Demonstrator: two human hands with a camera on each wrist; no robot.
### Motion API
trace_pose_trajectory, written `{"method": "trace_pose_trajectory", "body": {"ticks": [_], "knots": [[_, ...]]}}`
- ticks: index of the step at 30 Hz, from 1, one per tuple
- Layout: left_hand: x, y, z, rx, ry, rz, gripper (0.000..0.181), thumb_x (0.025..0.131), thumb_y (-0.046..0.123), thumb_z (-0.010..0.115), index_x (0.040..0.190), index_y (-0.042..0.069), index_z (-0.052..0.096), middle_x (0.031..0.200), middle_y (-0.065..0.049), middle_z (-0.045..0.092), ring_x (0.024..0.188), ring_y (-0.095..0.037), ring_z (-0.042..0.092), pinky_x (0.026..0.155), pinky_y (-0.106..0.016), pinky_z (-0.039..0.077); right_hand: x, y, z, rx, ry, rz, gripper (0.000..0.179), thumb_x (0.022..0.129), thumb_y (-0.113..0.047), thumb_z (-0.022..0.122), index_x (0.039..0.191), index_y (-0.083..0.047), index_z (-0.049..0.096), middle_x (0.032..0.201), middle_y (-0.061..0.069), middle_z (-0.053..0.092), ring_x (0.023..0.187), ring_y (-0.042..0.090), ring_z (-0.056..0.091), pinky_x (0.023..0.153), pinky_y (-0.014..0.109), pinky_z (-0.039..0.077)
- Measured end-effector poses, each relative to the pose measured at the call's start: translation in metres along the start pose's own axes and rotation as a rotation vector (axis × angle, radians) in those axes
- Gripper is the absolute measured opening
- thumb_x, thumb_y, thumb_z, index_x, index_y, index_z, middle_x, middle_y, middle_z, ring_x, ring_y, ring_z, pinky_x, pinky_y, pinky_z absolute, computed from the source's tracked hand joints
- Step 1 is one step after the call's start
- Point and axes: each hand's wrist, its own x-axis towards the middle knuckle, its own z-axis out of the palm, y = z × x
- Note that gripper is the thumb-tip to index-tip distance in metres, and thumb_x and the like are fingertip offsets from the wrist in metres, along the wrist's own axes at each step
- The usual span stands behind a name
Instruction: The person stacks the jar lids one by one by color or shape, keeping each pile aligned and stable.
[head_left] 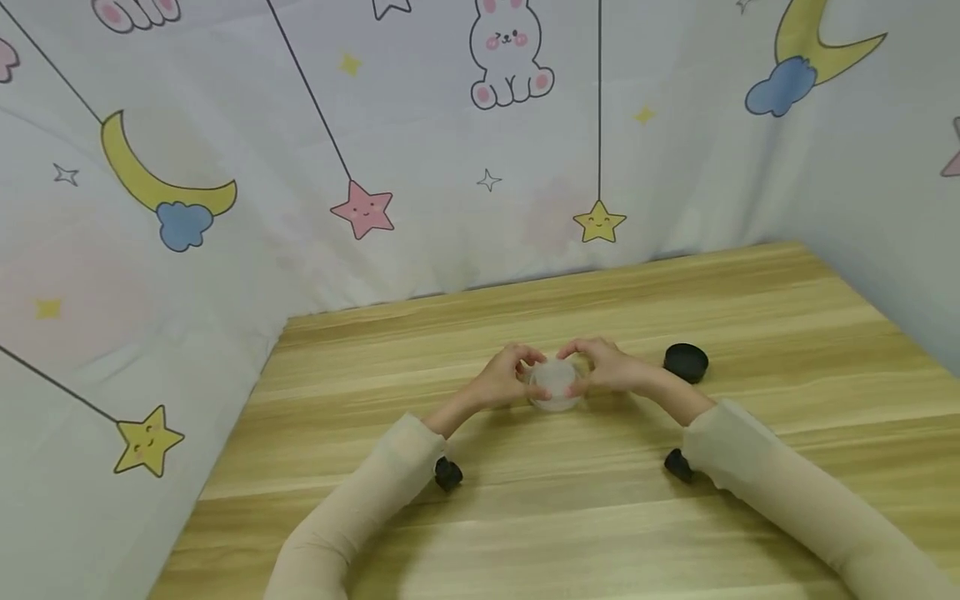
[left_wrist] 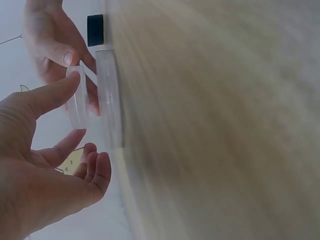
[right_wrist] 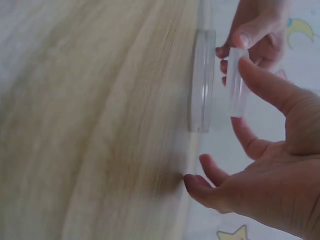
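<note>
Between both hands is a small translucent white round piece (left_wrist: 78, 105), shallow like an inner lid. My left hand (head_left: 501, 379) pinches its left edge with thumb and forefinger, and my right hand (head_left: 611, 368) pinches the right edge. In both wrist views the other fingers stay off it, loosely bent. Just below, a wider clear round shallow container (right_wrist: 201, 85) stands on the table. A narrow gap shows between piece and container in the wrist views. From the head view the piece covers most of the container.
A black round lid-like dish (head_left: 686, 362) lies on the wood-grain table (head_left: 555, 517), beyond my right forearm. Black wrist cameras (head_left: 448, 474) stick out from the cream sleeves. A white cloth (head_left: 435, 250) printed with stars, moons and rabbits hangs behind the table.
</note>
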Motion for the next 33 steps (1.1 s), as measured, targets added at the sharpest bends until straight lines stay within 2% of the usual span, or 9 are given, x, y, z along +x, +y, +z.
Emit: {"method": "trace_pose_trajectory", "body": {"ticks": [5, 7, 9, 12, 17, 23, 24, 28, 33], "knots": [[0.001, -0.005, 0.002, -0.047, 0.01, -0.01, 0.049, 0.078, 0.014, 0.081, 0.12, -0.002, 0.062, 0.123, -0.022, 0.051, 0.104, -0.025, 0.045, 0.083, -0.029, 0.041, 0.005, 0.004, 0.001, -0.012, -0.022, 0.024, 0.054, 0.083, -0.015, 0.078, 0.128, 0.002, 0.053, 0.144, 0.028, 0.044, 0.12, 0.037, 0.042, 0.1, 0.054, 0.039], [0.002, -0.006, 0.002, -0.051, 0.012, 0.0, 0.049, 0.077, 0.013, 0.081, 0.119, -0.003, 0.062, 0.123, -0.023, 0.051, 0.099, -0.021, 0.044, 0.08, -0.027, 0.039, 0.006, 0.005, 0.001, -0.021, -0.022, 0.021, 0.054, 0.082, -0.015, 0.078, 0.127, 0.002, 0.054, 0.144, 0.028, 0.044, 0.129, 0.04, 0.039, 0.104, 0.059, 0.036], [0.003, -0.007, 0.002, -0.049, 0.008, 0.018, 0.049, 0.077, 0.012, 0.081, 0.118, -0.005, 0.062, 0.119, -0.025, 0.053, 0.091, -0.019, 0.042, 0.076, -0.024, 0.037, 0.007, 0.006, 0.001, -0.023, -0.019, 0.018, 0.053, 0.081, -0.014, 0.079, 0.126, 0.002, 0.055, 0.143, 0.028, 0.045, 0.131, 0.044, 0.035, 0.106, 0.064, 0.031], [0.004, -0.01, 0.003, -0.044, -0.001, 0.034, 0.048, 0.077, 0.011, 0.081, 0.117, -0.007, 0.061, 0.12, -0.026, 0.056, 0.088, -0.017, 0.041, 0.076, -0.023, 0.036, 0.007, 0.007, 0.002, -0.034, -0.013, 0.019, 0.053, 0.08, -0.016, 0.08, 0.124, 0.001, 0.057, 0.141, 0.028, 0.046, 0.132, 0.048, 0.031, 0.107, 0.067, 0.023], [0.004, -0.012, 0.006, -0.044, -0.017, -0.01, 0.048, 0.079, 0.012, 0.079, 0.12, -0.004, 0.06, 0.129, -0.025, 0.052, 0.104, -0.023, 0.045, 0.086, -0.031, 0.041, 0.006, 0.009, 0.004, -0.035, -0.018, 0.053, 0.052, 0.08, -0.019, 0.08, 0.124, -0.001, 0.058, 0.145, 0.029, 0.039, 0.135, 0.051, 0.02, 0.106, 0.071, 0.015], [0.004, -0.014, 0.006, -0.042, -0.021, -0.012, 0.049, 0.08, 0.014, 0.079, 0.122, -0.002, 0.059, 0.132, -0.025, 0.049, 0.118, -0.035, 0.046, 0.098, -0.046, 0.044, 0.006, 0.011, 0.003, -0.016, -0.036, 0.085, 0.055, 0.082, -0.021, 0.079, 0.127, -0.002, 0.056, 0.148, 0.032, 0.026, 0.137, 0.053, 0.013, 0.106, 0.073, 0.014], [0.005, -0.017, 0.006, -0.036, -0.01, 0.022, 0.049, 0.081, 0.021, 0.079, 0.12, -0.001, 0.06, 0.131, -0.024, 0.051, 0.116, -0.032, 0.048, 0.096, -0.043, 0.045, 0.006, 0.012, 0.002, -0.012, -0.039, 0.087, 0.055, 0.082, -0.021, 0.079, 0.128, -0.002, 0.055, 0.149, 0.032, 0.025, 0.137, 0.053, 0.012, 0.106, 0.073, 0.013], [0.005, -0.018, 0.006, -0.032, -0.016, 0.034, 0.049, 0.082, 0.021, 0.078, 0.121, -0.002, 0.06, 0.132, -0.024, 0.051, 0.117, -0.033, 0.047, 0.096, -0.042, 0.045, 0.006, 0.013, 0.002, -0.007, -0.042, 0.079, 0.055, 0.083, -0.021, 0.078, 0.128, -0.002, 0.055, 0.148, 0.033, 0.025, 0.137, 0.053, 0.013, 0.106, 0.073, 0.013], [0.003, -0.014, 0.002, -0.072, -0.021, -0.029, 0.053, 0.083, 0.014, 0.076, 0.129, -0.002, 0.055, 0.133, -0.025, 0.05, 0.115, -0.033, 0.049, 0.095, -0.041, 0.045, 0.005, 0.011, -0.001, 0.051, -0.049, 0.073, 0.059, 0.086, -0.019, 0.075, 0.135, -0.001, 0.049, 0.151, 0.031, 0.027, 0.141, 0.052, 0.016, 0.111, 0.07, 0.018]]}}
